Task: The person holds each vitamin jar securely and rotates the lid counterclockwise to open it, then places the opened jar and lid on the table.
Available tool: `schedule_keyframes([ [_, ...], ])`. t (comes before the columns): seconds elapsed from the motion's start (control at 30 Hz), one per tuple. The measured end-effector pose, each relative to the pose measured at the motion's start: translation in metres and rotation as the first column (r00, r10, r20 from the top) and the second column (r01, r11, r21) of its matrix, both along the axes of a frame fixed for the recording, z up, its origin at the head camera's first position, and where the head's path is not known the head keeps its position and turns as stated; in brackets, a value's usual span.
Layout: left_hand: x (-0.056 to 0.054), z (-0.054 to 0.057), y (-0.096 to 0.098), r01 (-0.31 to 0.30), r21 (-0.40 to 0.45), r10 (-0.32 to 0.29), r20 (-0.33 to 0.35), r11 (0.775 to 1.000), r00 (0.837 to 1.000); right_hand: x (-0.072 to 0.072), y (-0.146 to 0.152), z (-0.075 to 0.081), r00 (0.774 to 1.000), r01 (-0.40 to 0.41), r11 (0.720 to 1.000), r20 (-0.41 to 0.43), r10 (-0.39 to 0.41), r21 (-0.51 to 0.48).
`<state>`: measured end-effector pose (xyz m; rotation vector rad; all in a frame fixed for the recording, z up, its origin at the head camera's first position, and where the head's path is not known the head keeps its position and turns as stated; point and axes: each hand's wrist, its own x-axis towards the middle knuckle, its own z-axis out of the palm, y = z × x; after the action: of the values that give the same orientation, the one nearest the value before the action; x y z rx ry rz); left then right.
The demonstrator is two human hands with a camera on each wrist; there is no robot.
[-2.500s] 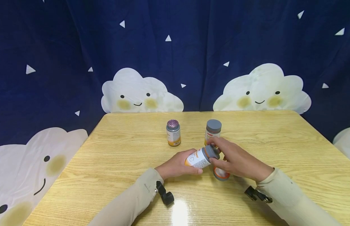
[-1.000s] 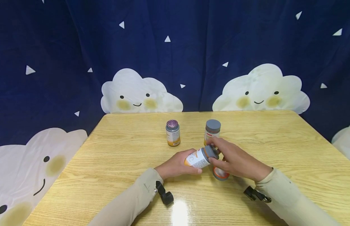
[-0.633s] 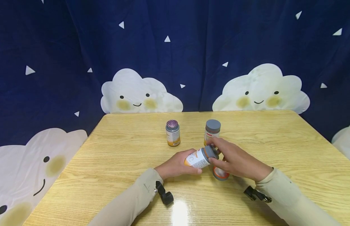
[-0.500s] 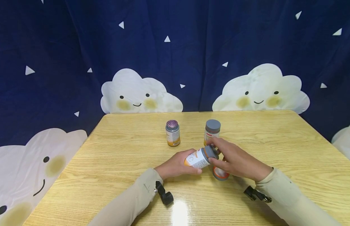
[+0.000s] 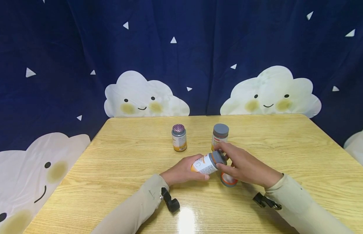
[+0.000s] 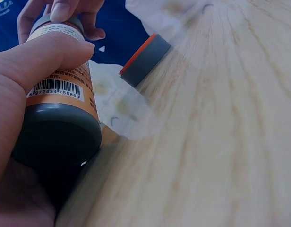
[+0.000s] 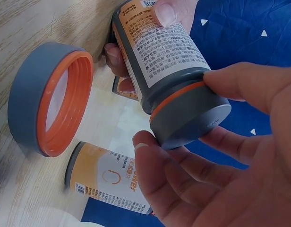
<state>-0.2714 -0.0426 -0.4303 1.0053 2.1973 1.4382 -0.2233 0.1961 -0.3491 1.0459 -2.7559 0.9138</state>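
My left hand (image 5: 184, 170) grips the body of a supplement bottle (image 5: 205, 164) with a white and orange label, tilted low over the table with its cap end to the right. The fingers and thumb of my right hand (image 5: 246, 165) hold the grey cap (image 7: 190, 120) on that bottle. An orange ring shows between cap and bottle neck in the right wrist view. In the left wrist view, the bottle's dark base faces the camera. A loose grey cap (image 5: 229, 179) with an orange inside lies open side up just below my right hand.
Behind my hands, an uncapped bottle (image 5: 179, 139) with a shiny purplish seal stands on the wooden table (image 5: 134, 146). To its right stands a capped bottle (image 5: 221, 133), partly covered by my right hand. A dark blue curtain (image 5: 199, 48) hangs behind the table's far edge.
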Motion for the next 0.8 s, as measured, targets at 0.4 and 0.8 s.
schedule_keyframes([
  [0.4,0.0004,0.0,0.0004,-0.012,0.001,0.012,0.003,1.0,1.0,-0.0006,0.0005,-0.0002,1.0,-0.007,1.0,-0.005,0.007,0.004],
  [0.8,0.0014,0.0012,0.0001,-0.01,-0.003,0.01,0.002,1.0,1.0,-0.001,0.0006,-0.0002,1.0,-0.011,1.0,0.002,0.011,0.0],
])
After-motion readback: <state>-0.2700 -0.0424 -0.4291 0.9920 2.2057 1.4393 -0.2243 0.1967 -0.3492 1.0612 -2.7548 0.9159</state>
